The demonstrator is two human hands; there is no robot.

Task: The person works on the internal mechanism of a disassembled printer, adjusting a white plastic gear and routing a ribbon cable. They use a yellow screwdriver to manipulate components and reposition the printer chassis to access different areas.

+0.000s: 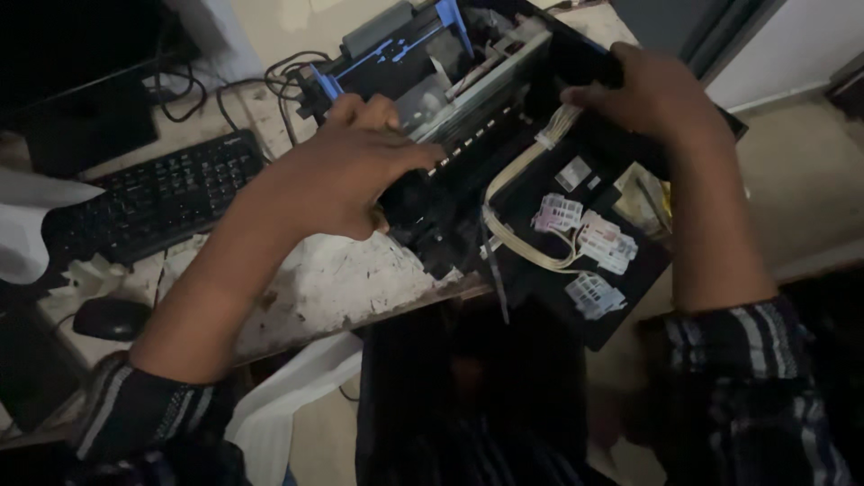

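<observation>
On the worn desk (342, 283), right of the keyboard (153, 198), the left hand (346, 171) clamps the opened printer (504, 153) at its front edge. The right hand (652, 94) grips its far side. Steady, even holds would best spare the pale tubes (517, 243). White labels (585, 243) sit on the black ink block.

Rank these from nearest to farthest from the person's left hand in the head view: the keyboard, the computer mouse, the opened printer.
1. Opened printer: under the left hand, touching.
2. Keyboard: to its left on the desk.
3. Computer mouse: lower left, by the desk edge.
</observation>
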